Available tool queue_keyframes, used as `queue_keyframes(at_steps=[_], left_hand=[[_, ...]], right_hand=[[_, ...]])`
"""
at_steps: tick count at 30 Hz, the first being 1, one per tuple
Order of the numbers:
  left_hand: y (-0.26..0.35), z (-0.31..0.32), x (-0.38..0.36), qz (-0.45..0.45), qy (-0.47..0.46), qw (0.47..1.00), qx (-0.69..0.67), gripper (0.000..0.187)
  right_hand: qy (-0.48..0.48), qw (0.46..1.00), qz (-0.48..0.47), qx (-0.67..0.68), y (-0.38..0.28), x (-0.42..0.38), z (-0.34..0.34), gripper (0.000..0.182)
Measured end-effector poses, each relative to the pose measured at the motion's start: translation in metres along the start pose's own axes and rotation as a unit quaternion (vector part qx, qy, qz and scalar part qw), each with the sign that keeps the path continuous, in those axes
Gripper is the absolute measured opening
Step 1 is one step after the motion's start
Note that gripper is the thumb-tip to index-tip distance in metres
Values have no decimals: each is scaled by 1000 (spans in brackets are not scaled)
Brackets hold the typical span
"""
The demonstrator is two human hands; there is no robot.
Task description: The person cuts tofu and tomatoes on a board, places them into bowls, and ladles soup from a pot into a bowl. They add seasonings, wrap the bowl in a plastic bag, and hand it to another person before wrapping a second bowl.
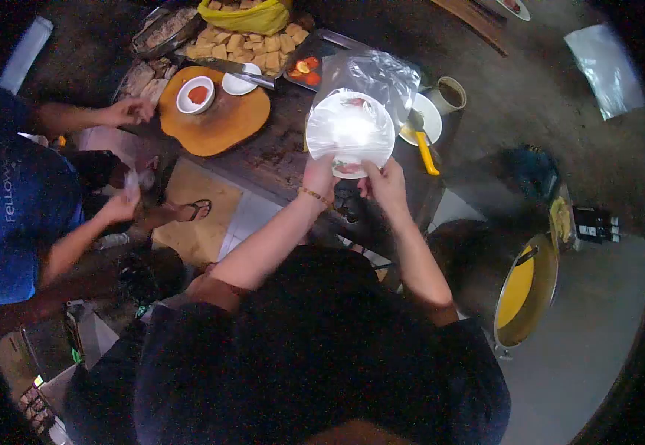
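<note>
A white plate [352, 137] with pinkish floral marks at its rim is held up over the dark table, its middle lost in bright glare. Clear plastic [382, 78] spreads behind it and seems to lie over the plate. My left hand [319, 176], below a beaded bracelet, grips the plate's lower left edge; its fingertips are partly hidden. At the lower right rim, my right hand [386, 184] is closed, thumb against the edge, on the plate and perhaps some plastic. Right of the plate, a yellow-handled knife [426, 152] rests on another white plate [430, 115].
A co-worker's hands [131, 111] are at the left, near a round wooden board [218, 122] bearing a small bowl of red powder [195, 95]. Behind are a knife [241, 72], tofu-like cubes [248, 48] and a metal tray [311, 55]. A large pot [545, 297] with yellow contents stands right.
</note>
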State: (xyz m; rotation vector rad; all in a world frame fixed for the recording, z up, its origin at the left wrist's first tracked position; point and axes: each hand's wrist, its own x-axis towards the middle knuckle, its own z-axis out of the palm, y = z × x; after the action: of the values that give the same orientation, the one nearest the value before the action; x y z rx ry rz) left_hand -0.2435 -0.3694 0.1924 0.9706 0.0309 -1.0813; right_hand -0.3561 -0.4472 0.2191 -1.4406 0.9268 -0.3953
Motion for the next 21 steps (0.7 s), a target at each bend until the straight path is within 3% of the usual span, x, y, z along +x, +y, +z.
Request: queue_keyframes(at_steps=[1, 2, 3, 5, 7, 8, 9, 11, 12, 14, 15, 17, 18, 20, 21], left_hand=[[2, 3, 4, -17, 56, 998, -5, 31], [3, 0, 7, -18, 55, 998, -5, 31], [2, -2, 11, 9, 61, 998, -14, 34], [1, -3, 17, 30, 61, 997, -26, 36], [4, -6, 20, 36, 80, 994, 62, 39], [1, -6, 22, 30, 73, 995, 63, 39], [-3, -8, 24, 43, 63, 995, 64, 36], [-4, -9, 29, 73, 43, 994, 67, 32], [-4, -7, 27, 56, 41, 996, 60, 32], [-4, -13, 31, 53, 12, 997, 56, 30], [0, -13, 28, 52, -11, 997, 49, 28], [9, -9, 23, 64, -33, 997, 38, 29], [11, -6, 22, 58, -37, 998, 11, 30], [12, -3, 22, 49, -45, 998, -15, 31], [12, -2, 23, 36, -49, 998, -6, 33]], right_hand=[[-40, 995, 58, -75, -8, 0, -5, 30], [-38, 995, 58, -75, -13, -3, 1, 30], [116, 957, -111, -241, -18, -8, 5, 34], [267, 838, -266, -395, -32, -13, 12, 39], [247, 751, -334, -513, -44, -14, 19, 44], [257, 715, -383, -525, -42, -8, 21, 37], [263, 713, -377, -529, -38, -2, 26, 37], [162, 778, -322, -514, -33, 7, 38, 29], [168, 777, -319, -516, -35, 6, 36, 29], [-3, 922, -186, -339, -43, -3, 38, 20], [-2, 922, -185, -340, -47, -10, 37, 20], [69, 797, -434, -415, -60, -23, 29, 28], [71, 797, -432, -415, -72, -29, 25, 28], [227, 728, -512, -395, -93, -37, 17, 40], [231, 728, -510, -397, -92, -29, 17, 40]])
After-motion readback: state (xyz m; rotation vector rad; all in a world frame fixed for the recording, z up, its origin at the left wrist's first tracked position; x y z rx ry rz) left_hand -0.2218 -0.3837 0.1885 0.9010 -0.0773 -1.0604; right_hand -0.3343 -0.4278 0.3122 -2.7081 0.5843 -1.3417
